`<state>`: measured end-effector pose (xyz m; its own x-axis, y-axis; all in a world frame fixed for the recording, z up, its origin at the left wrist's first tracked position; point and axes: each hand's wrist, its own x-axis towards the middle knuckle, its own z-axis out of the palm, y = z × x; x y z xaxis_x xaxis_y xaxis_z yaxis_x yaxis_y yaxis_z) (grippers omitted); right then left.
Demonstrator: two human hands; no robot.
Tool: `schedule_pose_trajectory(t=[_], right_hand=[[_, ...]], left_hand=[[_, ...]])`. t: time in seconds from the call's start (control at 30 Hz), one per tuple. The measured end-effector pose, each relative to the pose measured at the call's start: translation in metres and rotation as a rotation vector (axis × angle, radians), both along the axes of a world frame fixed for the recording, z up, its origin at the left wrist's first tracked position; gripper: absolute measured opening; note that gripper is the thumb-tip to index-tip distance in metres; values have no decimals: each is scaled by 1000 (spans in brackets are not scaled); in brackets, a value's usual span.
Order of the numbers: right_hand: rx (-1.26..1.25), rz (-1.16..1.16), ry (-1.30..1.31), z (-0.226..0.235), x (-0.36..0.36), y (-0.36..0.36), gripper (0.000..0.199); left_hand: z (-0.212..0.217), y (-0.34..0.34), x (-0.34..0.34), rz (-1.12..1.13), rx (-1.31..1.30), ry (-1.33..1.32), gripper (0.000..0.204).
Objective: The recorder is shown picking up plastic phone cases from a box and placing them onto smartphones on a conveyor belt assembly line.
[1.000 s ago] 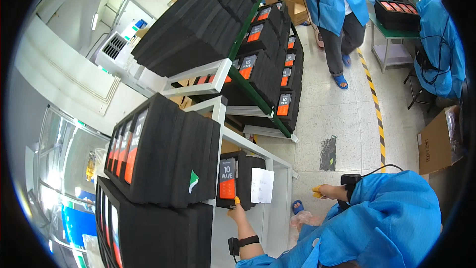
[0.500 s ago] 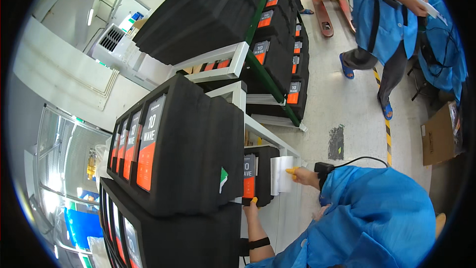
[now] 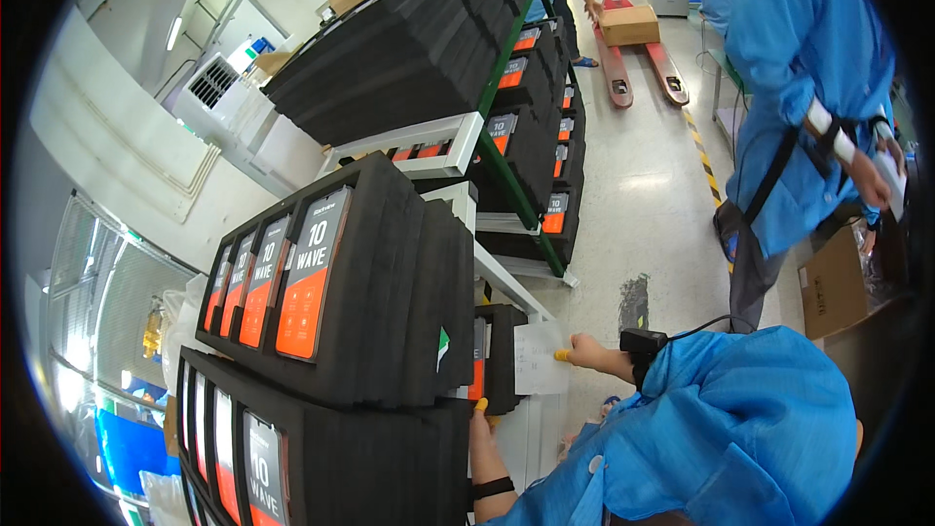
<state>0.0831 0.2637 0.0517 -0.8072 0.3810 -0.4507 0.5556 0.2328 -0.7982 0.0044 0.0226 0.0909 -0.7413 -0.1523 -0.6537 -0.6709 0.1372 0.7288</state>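
Note:
My right hand (image 3: 587, 355), with yellow finger covers, pinches the edge of a white sheet of paper (image 3: 542, 358). The sheet hangs beside a black foam tray (image 3: 503, 356) that holds an orange-and-grey box (image 3: 478, 370). At the near corner of that tray is my left hand (image 3: 481, 419), its yellow-covered thumb and finger gripping the edge; its other fingers are mostly hidden. To the left stands a tall stack of black foam trays (image 3: 390, 282), with boxes of the same kind in the slots on top. A small green-and-white label (image 3: 442, 346) sticks out of its side.
Another tray stack (image 3: 258, 448) stands nearest me on the left. Beyond is a green-framed rack (image 3: 506, 175) loaded with more trays. A person in a blue coat (image 3: 804, 88) stands right, near an open carton (image 3: 833, 282). Another person stands beside a red pallet truck (image 3: 614, 73) with a carton.
The paper has gone from curled to lying flatter, still in my right hand. The view has shifted. The blue-coated person has come closer on the right, and the pallet truck shows more fully.

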Motion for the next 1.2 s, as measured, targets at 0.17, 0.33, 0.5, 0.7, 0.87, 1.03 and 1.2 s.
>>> schedule_pose_trajectory(t=[0.17,0.33,0.5,0.7,0.87,1.03,1.2], right_hand=[[265,87,45,51,4,14,31],[4,-46,46,129,50,60,26],[-304,-116,104,120,46,65,17],[-536,-292,-24,62,37,53,16],[-581,-303,29,36,28,49,15],[-493,-242,76,61,15,33,16],[-313,-227,-254,-14,45,59,42]], left_hand=[[-38,-31,-26,-16,91,78,30],[-59,-32,-46,256,496,17,24],[-55,-29,-41,287,1055,-8,24],[-43,-31,-42,53,1526,-130,23],[-32,-24,-40,42,1599,-220,24],[-72,-46,-35,34,1093,-234,39],[-157,-139,-50,-696,305,-349,49]])
